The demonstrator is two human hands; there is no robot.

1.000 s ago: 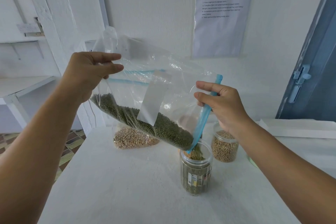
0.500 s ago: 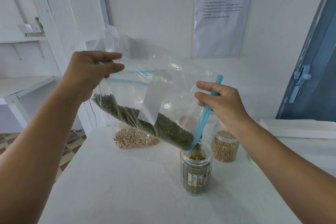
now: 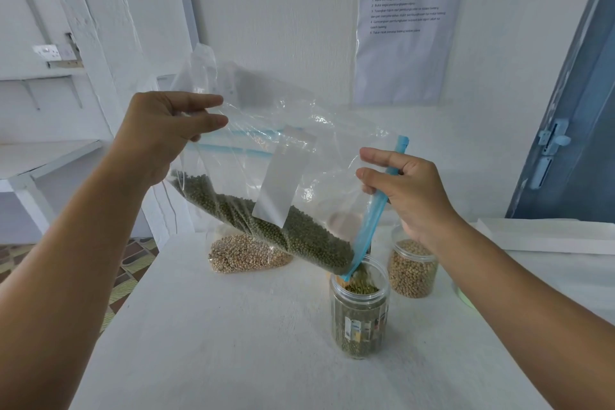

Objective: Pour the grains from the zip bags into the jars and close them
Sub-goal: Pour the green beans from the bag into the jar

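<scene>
A person tilts a clear zip bag of green grains over an open jar on a white tabletop, the bag held in the air with its lower corner at the jar's mouth. The left hand pinches the bag's raised end between thumb and fingers, its grip clamped on the plastic. The right hand curls its grip around the bag's blue zip strip, which runs down to the jar's rim. Grains lie banked along the bag's lower edge, and the jar is filled nearly to the top with them. A white label shows on the bag's side. Behind, a second jar of pale beans stands just beside the right wrist, and another bag of pale grains lies on the tabletop, partly hidden by the tilted bag. A printed sheet in a plastic sleeve hangs on the white wall; a blue door stands at the right.
</scene>
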